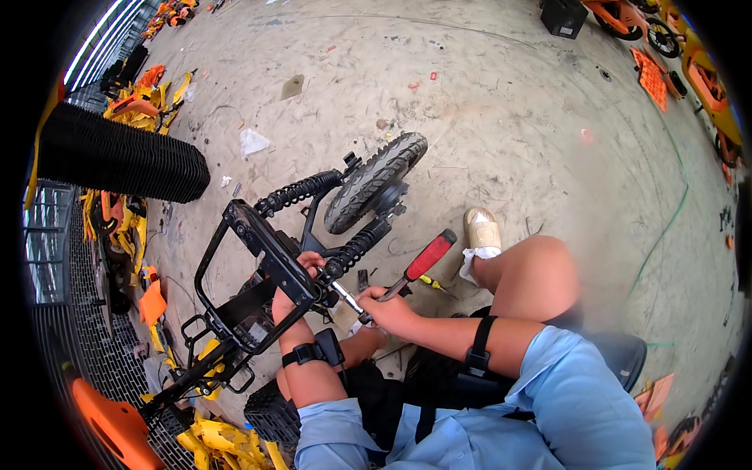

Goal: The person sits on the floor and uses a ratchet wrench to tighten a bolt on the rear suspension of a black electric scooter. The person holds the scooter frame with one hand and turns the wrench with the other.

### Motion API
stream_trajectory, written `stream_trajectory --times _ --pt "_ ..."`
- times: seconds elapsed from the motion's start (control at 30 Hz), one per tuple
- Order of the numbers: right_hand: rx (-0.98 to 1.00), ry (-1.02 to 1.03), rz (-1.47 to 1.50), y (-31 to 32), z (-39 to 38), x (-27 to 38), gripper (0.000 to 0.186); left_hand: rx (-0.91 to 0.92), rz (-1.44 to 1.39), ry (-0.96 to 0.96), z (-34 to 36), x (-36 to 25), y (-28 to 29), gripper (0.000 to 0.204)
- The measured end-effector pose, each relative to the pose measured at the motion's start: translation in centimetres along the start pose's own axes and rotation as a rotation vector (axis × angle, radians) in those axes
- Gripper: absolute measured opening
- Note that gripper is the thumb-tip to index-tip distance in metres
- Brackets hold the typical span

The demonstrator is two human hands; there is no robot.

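My right hand (389, 313) is closed on a ratchet wrench (429, 257) with a red and black handle. From the wrench's head a chrome socket extension (340, 294) runs up to the top end of the nearer black shock absorber (356, 249). My left hand (310, 263) reaches through the black metal frame (270, 249), its fingers curled beside that same shock mount. What those fingers hold is hidden. Two coil shocks join the frame to a wheel with a black tyre (374, 184), which lies tilted on the floor.
A yellow screwdriver (433, 283) lies on the floor near my shoe (482, 229). At left stands a tall stack of black ribbed pieces (125, 153). Yellow and orange vehicle parts (227, 440) pile up along the left. A black box (562, 19) and orange vehicles (705, 74) stand far right.
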State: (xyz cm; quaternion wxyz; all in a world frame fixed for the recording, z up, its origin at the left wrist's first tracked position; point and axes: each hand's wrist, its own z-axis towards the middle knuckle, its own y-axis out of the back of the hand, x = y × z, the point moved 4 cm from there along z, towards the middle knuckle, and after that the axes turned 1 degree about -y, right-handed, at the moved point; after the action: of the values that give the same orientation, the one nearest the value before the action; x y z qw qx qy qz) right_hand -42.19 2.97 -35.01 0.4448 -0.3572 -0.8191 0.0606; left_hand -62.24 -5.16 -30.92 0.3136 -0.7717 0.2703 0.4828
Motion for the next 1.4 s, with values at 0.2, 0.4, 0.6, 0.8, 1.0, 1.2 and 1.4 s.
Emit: stream_trajectory --times 0.2,0.4,0.6,0.8,1.0,1.2,1.4 --pt "0.014 -0.006 -0.02 -0.4 -0.4 0.4 0.022 0.063 0.052 -0.029 0.2 0.3 0.6 0.026" --pt "0.02 0.007 -0.015 -0.2 -0.4 0.4 0.023 0.033 0.065 -0.039 0.1 0.2 0.5 0.023" --pt "-0.003 0.071 -0.147 0.0 -0.3 0.8 0.023 0.044 0.008 -0.031 0.4 0.6 1.0 0.024" --pt "0.029 0.064 -0.086 0.0 -0.4 0.9 0.024 0.044 0.031 -0.127 0.7 1.4 2.2 0.027" --pt "0.101 -0.207 0.156 0.4 0.6 0.1 0.021 0.01 0.053 -0.054 0.8 1.8 2.7 0.028" --pt "0.199 -0.433 0.39 0.5 0.4 -0.4 0.023 0.015 0.088 -0.072 0.4 1.6 2.4 0.027" --pt "0.113 -0.211 0.334 -0.1 0.7 -1.2 0.03 0.026 0.055 -0.079 0.5 1.7 1.8 0.024"
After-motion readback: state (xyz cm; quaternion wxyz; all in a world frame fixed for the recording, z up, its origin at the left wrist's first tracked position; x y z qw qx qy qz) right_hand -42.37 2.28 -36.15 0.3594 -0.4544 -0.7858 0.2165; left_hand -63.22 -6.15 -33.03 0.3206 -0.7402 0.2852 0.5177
